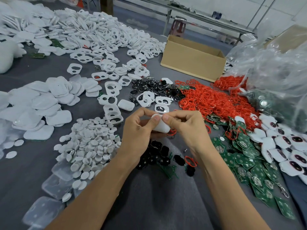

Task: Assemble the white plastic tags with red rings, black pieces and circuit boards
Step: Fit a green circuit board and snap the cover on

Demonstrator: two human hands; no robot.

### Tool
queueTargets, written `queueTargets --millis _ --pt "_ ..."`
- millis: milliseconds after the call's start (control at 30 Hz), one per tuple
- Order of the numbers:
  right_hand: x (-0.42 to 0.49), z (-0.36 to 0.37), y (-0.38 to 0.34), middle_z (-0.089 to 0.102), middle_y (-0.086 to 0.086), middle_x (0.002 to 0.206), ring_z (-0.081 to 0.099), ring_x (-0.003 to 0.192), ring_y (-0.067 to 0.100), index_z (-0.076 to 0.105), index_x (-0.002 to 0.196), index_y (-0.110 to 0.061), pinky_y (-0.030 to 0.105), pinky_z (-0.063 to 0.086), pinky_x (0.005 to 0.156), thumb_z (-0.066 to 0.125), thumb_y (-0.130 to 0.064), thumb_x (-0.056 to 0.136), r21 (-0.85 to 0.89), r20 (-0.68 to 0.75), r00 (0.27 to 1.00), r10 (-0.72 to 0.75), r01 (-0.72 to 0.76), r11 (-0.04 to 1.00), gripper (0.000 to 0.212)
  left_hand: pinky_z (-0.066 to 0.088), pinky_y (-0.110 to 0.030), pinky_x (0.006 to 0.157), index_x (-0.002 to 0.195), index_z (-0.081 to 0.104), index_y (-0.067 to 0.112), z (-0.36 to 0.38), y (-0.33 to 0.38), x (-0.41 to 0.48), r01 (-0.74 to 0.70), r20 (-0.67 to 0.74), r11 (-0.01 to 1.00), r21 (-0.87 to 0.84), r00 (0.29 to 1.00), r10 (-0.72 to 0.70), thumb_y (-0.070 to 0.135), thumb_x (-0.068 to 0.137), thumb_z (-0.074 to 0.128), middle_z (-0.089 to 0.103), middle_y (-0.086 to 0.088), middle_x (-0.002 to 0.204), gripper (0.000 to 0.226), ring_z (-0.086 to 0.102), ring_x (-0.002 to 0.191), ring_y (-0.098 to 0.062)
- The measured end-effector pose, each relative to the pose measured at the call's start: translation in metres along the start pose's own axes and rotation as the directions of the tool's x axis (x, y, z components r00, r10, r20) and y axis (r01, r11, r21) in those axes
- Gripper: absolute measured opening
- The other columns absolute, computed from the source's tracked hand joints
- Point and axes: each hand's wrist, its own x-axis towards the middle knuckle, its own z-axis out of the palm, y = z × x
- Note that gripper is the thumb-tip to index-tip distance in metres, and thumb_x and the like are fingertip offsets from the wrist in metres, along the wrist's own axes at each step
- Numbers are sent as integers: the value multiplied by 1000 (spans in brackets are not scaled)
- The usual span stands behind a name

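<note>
Many loose parts cover the grey desk (149, 201), whose surface looks like soft felt. At its far right corner lie crinkled clear bags (274, 68), and just beside them stands an open cardboard box (192, 60). Along the far edge spreads a wide heap of white frames (99, 35), hard and glossy, each with two holes. At the left edge lie smooth white covers (41, 103), rounded squares without holes. Toward the right edge there is a tangle of thin red rings (207, 100), which look rubbery. Nearer to the person lie flat green circuit boards (245, 163) with round metal contacts. Near the left edge rises a mound of small white discs (89, 146), and under the wrists lie shiny black pieces (157, 151).

Above the middle of the desk the left hand (137, 130) and the right hand (187, 128) come together. Both are clamped on one white tag (161, 126): the thumbs press on its smooth top and the fingers curl beneath. A red ring (172, 131) shows just under its lower right corner.

I judge that this is the closing step, with the shell being squeezed shut. What is inside it, I cannot tell. The next move probably calls for even pressure around the rim, so that the halves snap together and the ring is not pinched out.
</note>
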Motion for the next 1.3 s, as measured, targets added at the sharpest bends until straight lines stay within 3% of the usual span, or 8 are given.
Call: queueTargets --millis 167,367,567,733,800,967,1133,1300 --pt "-2 -1 -6 53 18 72 40 66 25 71 100 -11 40 33 62 56 -17 96 -14 196 981 15 -13 1000 17 59 -26 59 101 59 -2 2 0 1 60 -71 986 -154 995 -72 8 95 58 74 -8 75 12 72 64 -23" --pt "-3 -4 -9 59 41 90 49 66 28 69 95 2 36 38 69 63 -15 92 -42 56 998 31 -29 999 18 60 -24 74 108 66 4 2 2 4 86 64 980 -177 995 -75 -3 92 58 75 -16 94 19 73 81 -20" --pt "-6 8 -9 46 -4 57 35 50 2 65 83 -6 19 29 49 64 -20 91 -236 -21 994 -108 100 967 16 59 -23 71 106 67 5 -3 1 4 11 32 987 -160 999 -6 5 90 61 76 -12 89 17 74 78 -20" --pt "-7 -6 -13 62 14 114 58 97 22 45 134 -3 34 50 85 66 -10 86 169 390 916 -93 28 985 53 58 -24 61 124 57 2 -8 4 5 241 182 903 -355 965 -186 23 83 59 75 -14 89 46 73 72 -20" --pt "-8 -5 -13 59 19 123 59 104 27 46 130 2 34 50 87 61 -2 87 213 399 905 -147 65 975 46 58 -25 59 123 58 2 -10 5 5 297 247 887 -354 944 -218 25 84 54 74 -15 91 44 72 70 -22" --pt "-6 4 -13 66 18 93 62 74 15 57 96 -4 19 50 66 62 -10 86 291 193 973 -125 65 954 13 52 -25 48 106 62 3 -3 6 3 297 309 954 -25 910 -275 34 99 40 69 -17 70 39 67 56 -23" --pt "-3 6 -11 66 13 73 59 52 16 51 105 -5 20 48 50 52 -11 96 358 47 998 32 -47 933 10 37 -21 37 95 60 14 2 0 1 153 151 984 94 974 -166 22 103 43 62 -10 53 20 54 37 -22" --pt "-3 4 -13 66 6 71 60 58 10 59 112 1 19 48 51 49 -3 98 299 133 989 62 -100 949 18 35 -21 38 102 71 18 -4 -2 3 -46 -13 989 143 999 48 19 94 63 54 -1 50 12 43 39 -12"
